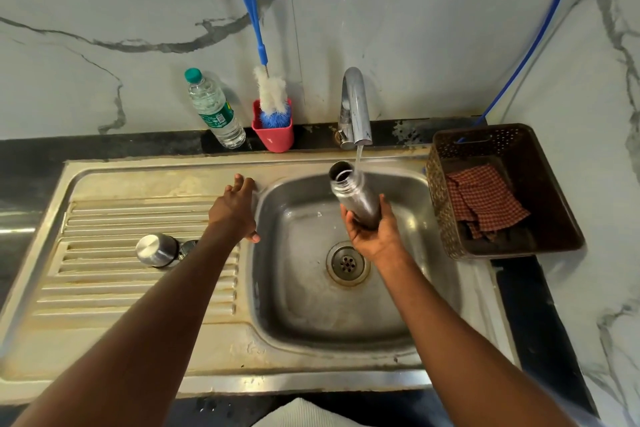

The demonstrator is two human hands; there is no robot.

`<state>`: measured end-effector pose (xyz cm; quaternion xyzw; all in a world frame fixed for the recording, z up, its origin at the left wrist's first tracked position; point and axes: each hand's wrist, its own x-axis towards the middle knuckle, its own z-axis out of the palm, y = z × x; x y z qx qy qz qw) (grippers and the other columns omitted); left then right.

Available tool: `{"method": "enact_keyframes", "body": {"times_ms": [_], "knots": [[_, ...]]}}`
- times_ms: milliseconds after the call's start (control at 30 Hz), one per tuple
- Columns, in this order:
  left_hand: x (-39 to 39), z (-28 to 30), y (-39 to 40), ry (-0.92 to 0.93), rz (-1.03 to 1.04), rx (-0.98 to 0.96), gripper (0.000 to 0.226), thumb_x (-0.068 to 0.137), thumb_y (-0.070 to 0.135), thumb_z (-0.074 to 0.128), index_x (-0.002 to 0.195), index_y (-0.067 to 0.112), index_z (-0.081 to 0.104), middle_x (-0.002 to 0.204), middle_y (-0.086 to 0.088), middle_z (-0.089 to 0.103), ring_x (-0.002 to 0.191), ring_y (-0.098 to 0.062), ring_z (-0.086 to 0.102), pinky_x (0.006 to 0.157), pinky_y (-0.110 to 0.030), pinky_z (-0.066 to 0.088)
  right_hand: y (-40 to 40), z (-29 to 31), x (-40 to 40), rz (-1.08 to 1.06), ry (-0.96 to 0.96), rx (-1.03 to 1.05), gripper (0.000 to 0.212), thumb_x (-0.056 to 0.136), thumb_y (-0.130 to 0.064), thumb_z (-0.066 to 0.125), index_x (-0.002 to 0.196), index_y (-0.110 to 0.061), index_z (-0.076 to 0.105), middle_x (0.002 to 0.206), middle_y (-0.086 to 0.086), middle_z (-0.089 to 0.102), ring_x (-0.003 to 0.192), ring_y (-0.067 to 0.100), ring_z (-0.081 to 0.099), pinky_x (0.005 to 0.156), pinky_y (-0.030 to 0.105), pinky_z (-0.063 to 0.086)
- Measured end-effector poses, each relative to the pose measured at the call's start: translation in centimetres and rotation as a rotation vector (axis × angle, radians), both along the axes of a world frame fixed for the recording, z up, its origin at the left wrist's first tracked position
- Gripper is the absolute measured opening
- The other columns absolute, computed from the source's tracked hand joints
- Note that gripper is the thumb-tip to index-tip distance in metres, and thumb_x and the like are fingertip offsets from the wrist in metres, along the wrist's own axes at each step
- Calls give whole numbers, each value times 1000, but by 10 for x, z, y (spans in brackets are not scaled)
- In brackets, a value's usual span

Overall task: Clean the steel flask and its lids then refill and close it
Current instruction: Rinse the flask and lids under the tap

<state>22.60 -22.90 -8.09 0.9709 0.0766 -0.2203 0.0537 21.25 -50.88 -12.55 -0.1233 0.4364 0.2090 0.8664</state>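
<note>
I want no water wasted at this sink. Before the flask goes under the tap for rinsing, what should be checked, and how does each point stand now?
1. Flask open at the mouth: ok, no lid on it.
2. Grip firm: ok, the right hand holds the flask by its lower end.
3. Water running from the tap: ok, a thin stream falls.
4. Stream entering the mouth: not ok, it seems to pass just beside the rim.
5. Left hand free to help: ok, open above the sink edge.
6. Lids within reach: ok, the steel lid lies on the drainboard; the dark piece beside it is half hidden.
</note>
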Motion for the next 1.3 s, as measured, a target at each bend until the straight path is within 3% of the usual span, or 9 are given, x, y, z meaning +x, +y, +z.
{"method": "enact_keyframes", "body": {"times_ms": [300, 533, 700, 767, 833, 933, 1000, 1133, 1300], "knots": [[-2, -5, 2, -34, -33, -52, 114, 54, 43, 101, 147, 21, 39, 155, -14, 37, 135, -39, 49, 105, -52, 51, 6, -1, 3, -65, 44, 132, 79, 87, -53, 74, 131, 11, 57, 107, 30, 69, 81, 36, 74, 48, 29, 60], [-26, 26, -109, -222, 59, -915, 98, 68, 66, 87, 149, 29, 47, 144, 10, 59, 132, -12, 55, 109, -35, 46, 6, 14, 0, 92, 59, 36, 75, 91, -54, 71, 132, 7, 57, 96, 29, 72, 71, 32, 74, 62, 28, 62], [-13, 28, -146, -283, 99, -1003, 73, 73, 33, 94, 136, 26, 59, 117, 22, 68, 113, -3, 65, 99, -27, 51, -1, 22, -12, 259, 92, 11, 78, 90, -62, 69, 138, -3, 57, 101, 24, 70, 74, 32, 74, 62, 33, 65], [-9, 28, -148, -289, 96, -991, 73, 72, 37, 95, 135, 26, 60, 118, 18, 70, 110, -1, 65, 100, -29, 53, -9, 21, -16, 450, 102, -235, 74, 89, -67, 65, 124, -3, 56, 113, 28, 66, 84, 39, 73, 61, 40, 64], [-4, 28, -145, -302, 110, -974, 75, 70, 40, 96, 135, 27, 61, 121, 16, 72, 110, -3, 66, 100, -30, 53, -14, 12, -18, 590, -10, -784, 58, 85, -57, 65, 121, -12, 59, 122, 16, 64, 102, 31, 66, 84, 46, 61], [0, 27, -145, -315, 117, -957, 77, 66, 44, 96, 133, 28, 61, 123, 13, 72, 112, -5, 66, 100, -31, 54, -16, 11, -15, 664, -537, -1406, 62, 81, -27, 76, 139, -21, 56, 139, -2, 55, 126, 15, 54, 105, 34, 47], [2, 27, -145, -316, 146, -950, 77, 65, 46, 96, 132, 29, 61, 123, 14, 72, 112, -6, 66, 98, -29, 54, -6, 24, -10, 704, -723, -1296, 73, 76, -17, 83, 141, -24, 50, 135, -6, 61, 124, 13, 59, 99, 30, 49], [8, 26, -128, -145, 111, -1145, 66, 70, 33, 96, 129, 24, 66, 120, 8, 75, 112, -11, 70, 102, -37, 56, -3, 27, -6, 672, -726, -1397, 75, 59, -49, 89, 125, -40, 55, 115, -15, 72, 105, 6, 68, 89, 33, 57], [27, 34, -105, -324, 145, -1046, 30, 102, 36, 66, 126, 18, 70, 117, 0, 74, 110, -17, 69, 95, -35, 54, -15, 21, -5, 626, -565, -1450, 65, 62, -24, 96, 116, -31, 62, 109, -12, 74, 100, 14, 70, 92, 40, 57]]}}
